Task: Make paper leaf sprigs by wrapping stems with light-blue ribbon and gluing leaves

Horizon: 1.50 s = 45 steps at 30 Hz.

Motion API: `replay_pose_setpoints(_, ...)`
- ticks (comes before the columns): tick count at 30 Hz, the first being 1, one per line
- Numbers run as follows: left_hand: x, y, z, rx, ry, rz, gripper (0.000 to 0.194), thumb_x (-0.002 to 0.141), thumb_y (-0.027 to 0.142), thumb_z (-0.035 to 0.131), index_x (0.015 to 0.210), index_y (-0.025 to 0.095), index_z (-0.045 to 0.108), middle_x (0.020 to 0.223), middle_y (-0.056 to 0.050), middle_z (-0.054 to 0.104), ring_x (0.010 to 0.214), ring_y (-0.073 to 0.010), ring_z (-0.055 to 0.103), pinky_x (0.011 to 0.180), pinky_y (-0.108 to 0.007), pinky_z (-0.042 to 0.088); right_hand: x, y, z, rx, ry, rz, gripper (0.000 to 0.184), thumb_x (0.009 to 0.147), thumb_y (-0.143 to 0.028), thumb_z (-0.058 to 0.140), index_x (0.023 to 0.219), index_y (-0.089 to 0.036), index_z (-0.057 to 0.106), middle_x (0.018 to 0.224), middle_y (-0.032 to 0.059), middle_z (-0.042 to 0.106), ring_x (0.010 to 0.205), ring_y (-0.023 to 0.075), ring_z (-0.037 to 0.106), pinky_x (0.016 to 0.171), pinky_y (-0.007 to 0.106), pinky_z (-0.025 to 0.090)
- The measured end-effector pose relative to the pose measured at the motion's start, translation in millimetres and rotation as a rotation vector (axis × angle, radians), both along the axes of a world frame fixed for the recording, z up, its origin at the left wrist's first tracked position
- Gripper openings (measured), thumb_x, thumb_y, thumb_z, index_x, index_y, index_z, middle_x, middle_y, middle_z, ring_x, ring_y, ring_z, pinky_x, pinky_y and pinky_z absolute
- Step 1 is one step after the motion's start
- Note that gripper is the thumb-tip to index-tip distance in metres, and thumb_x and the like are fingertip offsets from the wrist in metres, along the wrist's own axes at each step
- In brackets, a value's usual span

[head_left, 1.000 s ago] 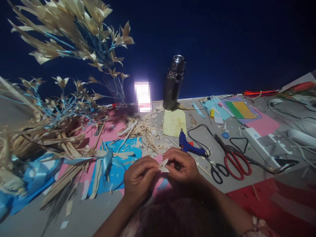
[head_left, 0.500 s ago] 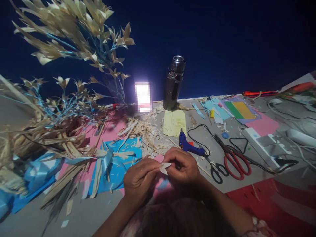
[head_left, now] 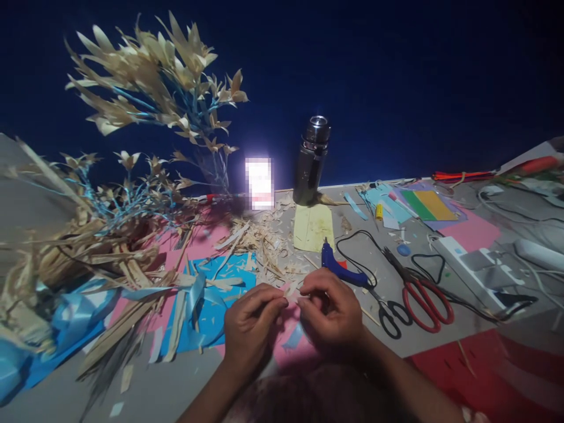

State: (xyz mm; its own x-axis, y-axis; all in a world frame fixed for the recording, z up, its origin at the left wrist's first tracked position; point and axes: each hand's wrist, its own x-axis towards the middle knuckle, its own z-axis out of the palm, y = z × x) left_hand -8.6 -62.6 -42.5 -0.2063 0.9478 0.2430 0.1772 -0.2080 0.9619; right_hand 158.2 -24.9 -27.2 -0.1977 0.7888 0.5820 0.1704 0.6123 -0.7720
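Note:
Over a pink sheet (head_left: 288, 352), my left hand (head_left: 251, 326) and my right hand (head_left: 335, 308) are close together, each with thumb and fingers in a pinch. Between their fingertips is a small pale piece of dried husk (head_left: 291, 289), thin and partly blurred against the scraps behind it. Just beyond my right hand lies a blue glue gun (head_left: 343, 271), its nozzle pointing away. Black-handled scissors (head_left: 394, 317) and larger red-handled scissors (head_left: 426, 305) rest to the right. Left of my left hand, light blue ribbon (head_left: 194, 299) lies on a blue sheet (head_left: 240, 267).
Husk flowers on blue stems (head_left: 176, 94) rise at the left behind a husk pile (head_left: 101, 252). A dark flask (head_left: 311, 161) stands at the back beside a bright pixelated patch (head_left: 259, 182). At right are a white power strip (head_left: 471, 273), cables and a red sheet (head_left: 484, 364).
My hands have drawn slightly apart at the fingertips, and the husk piece between them has turned, showing less of its pale face. The view has shifted a little.

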Motion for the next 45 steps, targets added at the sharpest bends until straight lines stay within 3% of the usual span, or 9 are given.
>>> replay_pose_setpoints(5, 4, 0, 1.6, -0.059, -0.095, 0.006, 0.009, 0.083, 0.018, 0.074, 0.078, 0.023, 0.078, 0.069, 0.003, 0.068, 0.048, -0.0096, 0.058, 0.048, -0.022, 0.047, -1, 1, -1.1, 0.275, -0.09, -0.024, 0.024, 0.082, -0.001, 0.063, 0.095, -0.021, 0.069, 0.076, 0.0043, 0.064, 0.068, 0.017, 0.061, 0.057, 0.028, 0.048)
replay_pose_setpoints(17, 15, 1, -8.5, -0.357, -0.579, 0.004, 0.018, 0.079, 0.032, 0.079, 0.075, 0.016, 0.073, 0.046, 0.004, 0.06, 0.039, -0.0108, 0.053, 0.043, -0.022, 0.043, -9, 0, 5.5, 0.402, -0.191, -0.035, 0.016, 0.087, -0.007, 0.062, 0.088, -0.021, 0.07, 0.073, 0.0039, 0.066, 0.061, 0.0153, 0.058, 0.056, 0.027, 0.047)
replay_pose_setpoints(23, 14, 8, -2.8, -0.457, -0.832, -0.087, 0.032, 0.068, 0.037, 0.088, 0.067, 0.013, 0.067, 0.048, 0.004, 0.058, 0.037, -0.0055, 0.041, 0.042, -0.021, 0.037, 17, 13, 2.6, 0.291, -0.263, -0.053, 0.013, 0.091, -0.009, 0.062, 0.095, -0.02, 0.068, 0.078, 0.0059, 0.068, 0.073, 0.0198, 0.063, 0.065, 0.032, 0.053)
replay_pose_setpoints(26, 10, 9, -3.1, -0.492, -0.983, -0.167, 0.034, 0.068, 0.037, 0.09, 0.068, 0.013, 0.066, 0.049, 0.006, 0.053, 0.038, -0.0023, 0.033, 0.042, -0.018, 0.032, 50, 28, -8.9, 0.151, -0.579, -0.228, 0.013, 0.093, -0.015, 0.061, 0.104, -0.02, 0.067, 0.096, 0.0102, 0.071, 0.092, 0.0254, 0.065, 0.081, 0.038, 0.053)
replay_pose_setpoints(28, 8, 8, -4.2, -0.511, -1.099, -0.247, 0.035, 0.072, 0.036, 0.088, 0.066, 0.013, 0.064, 0.046, 0.009, 0.043, 0.039, -0.0017, 0.028, 0.042, -0.016, 0.029, 71, 35, -17.4, -0.001, -0.849, -0.312, 0.023, 0.091, -0.018, 0.064, 0.114, -0.018, 0.066, 0.108, 0.0134, 0.068, 0.102, 0.03, 0.063, 0.082, 0.039, 0.052)
replay_pose_setpoints(32, 7, 6, -4.3, -0.533, -1.293, -0.297, 0.032, 0.073, 0.029, 0.089, 0.067, 0.012, 0.063, 0.052, 0.009, 0.044, 0.039, 0.0011, 0.021, 0.039, -0.011, 0.025, 93, 36, -26.7, -0.15, -1.141, -0.297, 0.031, 0.089, -0.018, 0.066, 0.119, -0.016, 0.065, 0.112, 0.0131, 0.067, 0.105, 0.0309, 0.06, 0.082, 0.038, 0.05)
replay_pose_setpoints(37, 5, 8, -4.9, -0.538, -1.398, -0.302, 0.029, 0.069, 0.023, 0.092, 0.068, 0.011, 0.066, 0.055, 0.008, 0.047, 0.038, 0.003, 0.023, 0.035, -0.008, 0.024, 93, 33, -27.1, -0.169, -1.166, -0.28, 0.033, 0.089, -0.02, 0.069, 0.122, -0.019, 0.066, 0.105, 0.0106, 0.066, 0.102, 0.0293, 0.058, 0.082, 0.037, 0.047)
replay_pose_setpoints(45, 1, 9, -7.6, -0.52, -1.428, -0.352, 0.026, 0.075, 0.023, 0.088, 0.069, 0.01, 0.066, 0.057, 0.007, 0.049, 0.037, 0.0032, 0.025, 0.035, -0.008, 0.03, 89, 43, -29.7, -0.201, -1.137, -0.307, 0.032, 0.086, -0.018, 0.069, 0.118, -0.019, 0.069, 0.103, 0.0106, 0.063, 0.099, 0.0289, 0.056, 0.081, 0.036, 0.044)
